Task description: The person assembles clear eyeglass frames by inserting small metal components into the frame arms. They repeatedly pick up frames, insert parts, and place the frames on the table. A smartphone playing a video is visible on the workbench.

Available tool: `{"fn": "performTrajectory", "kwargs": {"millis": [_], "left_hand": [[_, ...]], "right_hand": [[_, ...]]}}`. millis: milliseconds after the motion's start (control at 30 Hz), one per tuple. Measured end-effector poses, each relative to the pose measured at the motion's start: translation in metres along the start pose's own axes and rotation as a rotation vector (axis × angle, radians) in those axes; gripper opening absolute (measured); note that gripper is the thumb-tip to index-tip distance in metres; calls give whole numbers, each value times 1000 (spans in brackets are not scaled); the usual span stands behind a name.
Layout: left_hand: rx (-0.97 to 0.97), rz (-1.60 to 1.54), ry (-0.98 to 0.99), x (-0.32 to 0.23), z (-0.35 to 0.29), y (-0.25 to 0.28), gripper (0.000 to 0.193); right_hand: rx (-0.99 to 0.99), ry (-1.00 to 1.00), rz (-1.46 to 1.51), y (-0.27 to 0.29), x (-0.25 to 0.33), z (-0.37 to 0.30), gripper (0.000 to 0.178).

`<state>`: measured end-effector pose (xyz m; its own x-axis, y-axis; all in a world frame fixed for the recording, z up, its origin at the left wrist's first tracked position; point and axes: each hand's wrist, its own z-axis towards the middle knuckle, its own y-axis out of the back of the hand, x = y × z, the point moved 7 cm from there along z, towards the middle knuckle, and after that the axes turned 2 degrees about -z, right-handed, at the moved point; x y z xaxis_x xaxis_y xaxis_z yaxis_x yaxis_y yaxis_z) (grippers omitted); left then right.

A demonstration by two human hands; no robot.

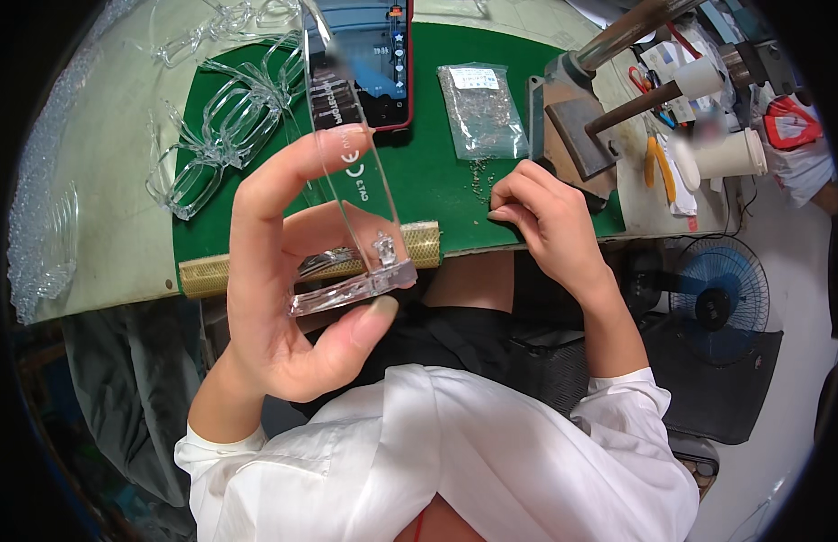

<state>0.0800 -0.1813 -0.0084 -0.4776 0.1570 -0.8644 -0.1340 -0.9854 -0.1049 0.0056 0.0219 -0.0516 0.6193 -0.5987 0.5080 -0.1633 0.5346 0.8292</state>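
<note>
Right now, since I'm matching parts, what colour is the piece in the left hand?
The piece is clear with white print; best in the head view.

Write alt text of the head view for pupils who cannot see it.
A person's left hand holds up a clear plastic eyewear piece; the right hand, half curled, is beside tiny parts scattered near a clear bag on a green mat. More clear frames and a phone are beyond the left hand.
</note>
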Motion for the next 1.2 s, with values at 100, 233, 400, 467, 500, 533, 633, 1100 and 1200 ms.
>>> {"fn": "performTrajectory", "kwargs": {"millis": [100, 233, 400, 467, 500, 533, 633, 1100, 1200], "left_hand": [[-73, -61, 76, 0, -1, -2, 92], [-156, -140, 134, 0, -1, -4, 100], [133, -6, -108, -10, 8, -17, 100], [221, 64, -121, -11, 14, -32, 99], [253, 74, -115, -7, 17, -44, 98], [249, 79, -59, -2, 21, -51, 96], [198, 63, 116, 10, 24, -68, 90], [193, 203, 109, 15, 22, -77, 82], [180, 219, 94, 15, 23, -77, 81]], "right_hand": [[-13, 11, -64, -3, 0, -2, 12], [-93, 41, -200, -4, 6, -7, 13], [-112, 26, -170, -2, 5, -10, 11], [-141, -39, 206, 10, -5, -12, 5], [-184, -74, 360, 23, -2, -12, 6], [-235, -2, 451, 40, 7, -9, 15], [-344, 284, 420, 79, 55, -1, 24], [-339, 359, 183, 87, 80, -5, 25], [-313, 369, 168, 89, 80, -3, 25]]}}
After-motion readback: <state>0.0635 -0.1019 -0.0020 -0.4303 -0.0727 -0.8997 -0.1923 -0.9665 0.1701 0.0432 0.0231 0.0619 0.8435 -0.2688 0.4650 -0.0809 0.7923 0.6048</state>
